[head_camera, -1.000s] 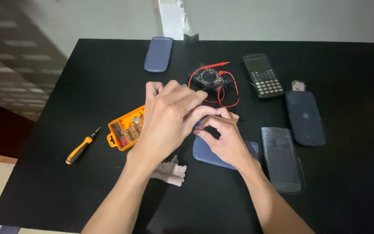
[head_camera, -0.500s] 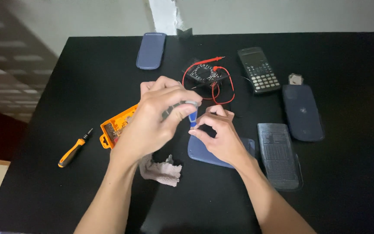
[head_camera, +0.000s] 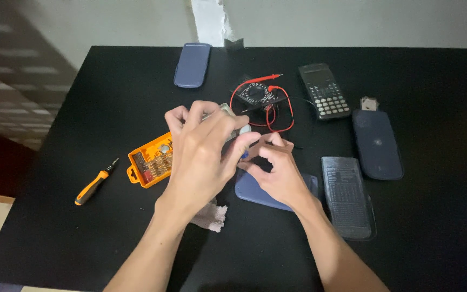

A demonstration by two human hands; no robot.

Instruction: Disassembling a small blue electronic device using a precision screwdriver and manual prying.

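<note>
My left hand is closed around a small grey device, held above the black table; only its pale edge shows past my fingers. My right hand pinches a small blue-tipped tool against that device, fingers curled tight. Both hands meet at the table's middle, over a blue-grey cover that lies flat beneath my right wrist.
An orange bit case and an orange-handled screwdriver lie left. A multimeter with red leads, a dark calculator, another calculator face down, two blue-grey covers and a pale cloth surround my hands.
My hands have shifted slightly; the left now wraps higher over the grey device, and the right has drawn in closer to it. The view has tilted a little.
</note>
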